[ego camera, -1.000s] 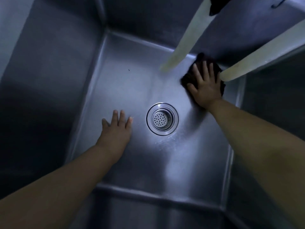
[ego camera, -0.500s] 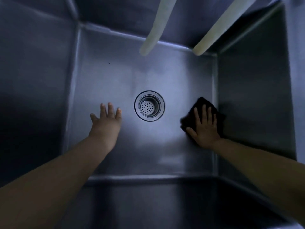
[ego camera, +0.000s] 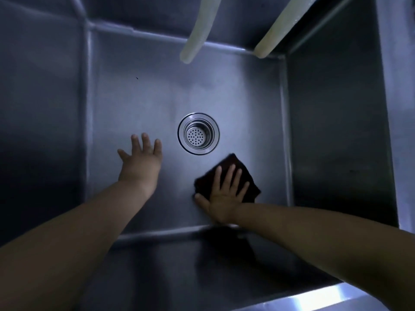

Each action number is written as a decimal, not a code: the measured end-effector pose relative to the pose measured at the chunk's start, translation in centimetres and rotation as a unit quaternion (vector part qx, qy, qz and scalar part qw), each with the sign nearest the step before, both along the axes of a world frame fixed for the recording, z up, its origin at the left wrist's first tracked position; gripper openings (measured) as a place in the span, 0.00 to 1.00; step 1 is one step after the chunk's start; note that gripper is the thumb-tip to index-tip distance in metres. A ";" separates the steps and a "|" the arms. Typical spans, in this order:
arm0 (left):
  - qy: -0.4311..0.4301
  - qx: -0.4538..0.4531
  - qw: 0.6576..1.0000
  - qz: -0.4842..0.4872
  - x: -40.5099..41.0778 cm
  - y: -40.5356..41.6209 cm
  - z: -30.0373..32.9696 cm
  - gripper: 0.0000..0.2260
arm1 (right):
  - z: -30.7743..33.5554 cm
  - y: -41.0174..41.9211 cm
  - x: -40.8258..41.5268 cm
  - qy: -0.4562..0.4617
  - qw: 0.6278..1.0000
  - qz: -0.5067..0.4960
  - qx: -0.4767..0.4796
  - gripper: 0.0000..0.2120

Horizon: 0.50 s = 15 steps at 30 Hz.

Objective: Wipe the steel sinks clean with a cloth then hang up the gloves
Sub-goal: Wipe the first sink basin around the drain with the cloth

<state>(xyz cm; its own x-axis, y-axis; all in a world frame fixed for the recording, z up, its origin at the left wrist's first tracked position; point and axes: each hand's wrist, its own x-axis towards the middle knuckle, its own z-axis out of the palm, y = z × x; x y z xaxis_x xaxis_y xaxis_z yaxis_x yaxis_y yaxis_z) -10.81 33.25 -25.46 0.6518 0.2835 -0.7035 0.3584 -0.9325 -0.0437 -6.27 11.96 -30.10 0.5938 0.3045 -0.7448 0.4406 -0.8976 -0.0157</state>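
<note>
Wiping is the step in hand: the person leans over the steel sink (ego camera: 336,131) with both bare arms reaching down to its floor. Their right hand (ego camera: 224,198) lies flat on a dark cloth (ego camera: 233,163), fingers spread and straight, pressing it onto the steel just below and to the right of the drain strainer (ego camera: 198,134), near the front edge of the basin floor. This grip curls round nothing; it only pins the cloth under the palm. Their left hand (ego camera: 141,160) rests spread and relaxed on the bare floor to the left of the drain, holding nothing, seemingly as a brace. Two pale hoses (ego camera: 197,37) hang down over the back wall. No gloves are in sight, so hanging them looks some way off. I judge the next move calls for steady downward pressure while sliding the cloth across the unwiped floor, skirting the raised drain rim, then up the walls and corners
</note>
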 end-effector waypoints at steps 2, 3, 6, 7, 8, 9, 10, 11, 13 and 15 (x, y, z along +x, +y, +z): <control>0.000 0.001 1.000 -0.001 0.0 0.0 0.0 0.41 | -0.4 1.4 2.7 -0.038 0.998 0.030 0.026 0.45; 0.001 -0.001 1.000 0.000 0.0 0.0 0.0 0.41 | -0.6 1.9 4.4 -0.052 0.997 0.042 0.039 0.43; 0.000 0.005 1.000 -0.001 0.1 0.0 -0.1 0.40 | -1.2 3.1 10.5 -0.101 0.989 0.081 0.070 0.37; 0.001 0.006 1.000 0.001 0.0 0.0 -0.3 0.40 | -1.3 3.4 12.5 -0.125 0.985 0.092 0.079 0.36; 0.003 0.006 1.000 0.002 0.0 0.0 -0.4 0.41 | -1.3 3.5 14.3 -0.148 0.980 0.101 0.088 0.34; 0.004 0.007 1.000 0.003 0.0 0.1 -0.5 0.41 | -1.2 3.5 15.6 -0.168 0.975 0.114 0.095 0.33; 0.003 0.008 1.000 0.005 -0.1 0.1 -0.6 0.42 | -1.2 3.3 16.6 -0.182 0.969 0.129 0.102 0.32; 0.000 0.007 1.000 0.007 -0.2 0.2 -0.7 0.42 | -1.1 2.9 17.2 -0.189 0.965 0.144 0.108 0.32; -0.012 0.005 1.000 0.013 -0.5 0.3 -0.6 0.42 | -0.8 1.9 17.7 -0.189 0.962 0.161 0.112 0.31; -0.028 -0.003 0.999 0.022 -0.9 0.5 -0.4 0.42 | -0.3 0.4 17.2 -0.184 0.962 0.171 0.106 0.32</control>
